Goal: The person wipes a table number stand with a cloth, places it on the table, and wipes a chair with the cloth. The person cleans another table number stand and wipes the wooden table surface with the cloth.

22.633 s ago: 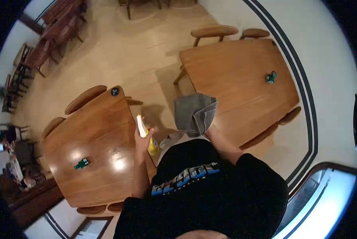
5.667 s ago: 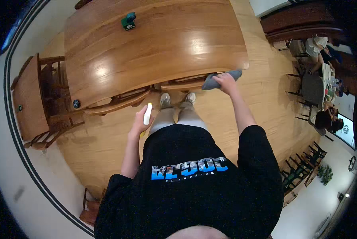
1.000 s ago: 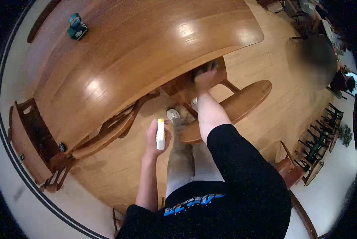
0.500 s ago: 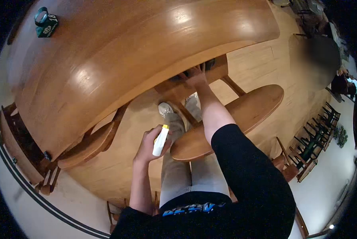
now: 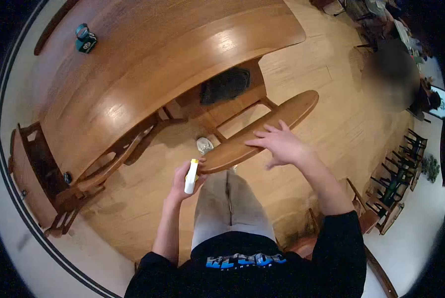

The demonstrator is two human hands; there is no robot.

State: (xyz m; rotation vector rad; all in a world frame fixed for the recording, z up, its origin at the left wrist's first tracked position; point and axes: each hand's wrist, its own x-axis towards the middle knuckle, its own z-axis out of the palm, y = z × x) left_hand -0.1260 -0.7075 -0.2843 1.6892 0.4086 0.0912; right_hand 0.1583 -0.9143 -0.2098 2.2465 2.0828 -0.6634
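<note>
My left hand (image 5: 179,183) is closed around a small white bottle with a yellow top (image 5: 191,178), close to the near left end of a wooden chair's backrest (image 5: 262,135). Fingers spread, my right hand (image 5: 284,145) is at the middle of that backrest, its fingertips over the wood; whether they press on it I cannot tell. Beyond the backrest, the chair's seat carries a dark cushion (image 5: 226,85), partly under the edge of a large curved wooden table (image 5: 158,59).
A dark green object with a loop (image 5: 86,39) stands on the table at the far left. Another wooden chair (image 5: 128,144) is tucked in to the left. Stacked dark chairs (image 5: 396,171) line the right wall, and a blurred person (image 5: 391,74) is at the upper right.
My right hand has drawn back from the seat under the table edge to the backrest, uncovering the dark cushion. My left hand, still gripping the white bottle, is now closer to the backrest's end.
</note>
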